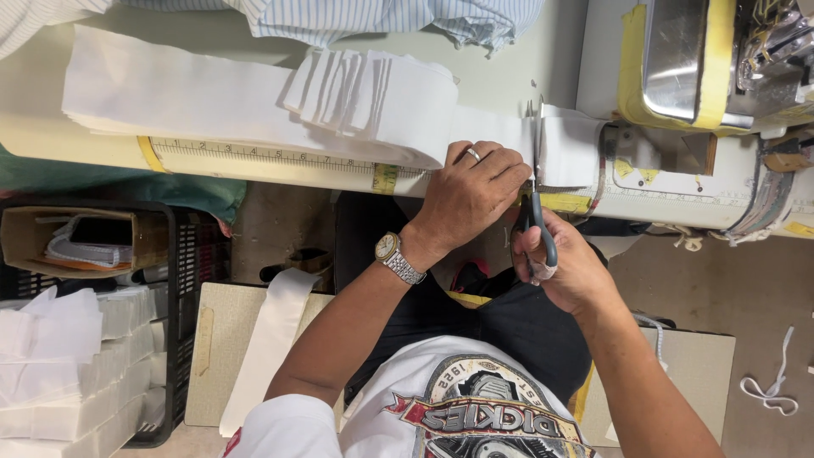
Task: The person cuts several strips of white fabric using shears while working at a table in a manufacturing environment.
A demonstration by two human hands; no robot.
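White floppy fabric strip (496, 129): we pin it flat under our left hand (471, 197), right hand (564, 265) gripping dark-handled scissors (536, 203).

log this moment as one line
left hand: pressing white strip on table edge | right hand: holding scissors, blades across strip | cut pieces: stacked on table

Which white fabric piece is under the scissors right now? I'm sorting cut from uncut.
The white strip lying flat at the table edge, pinned by the left hand; the right hand works scissors across it. The folded stack lies untouched beyond.
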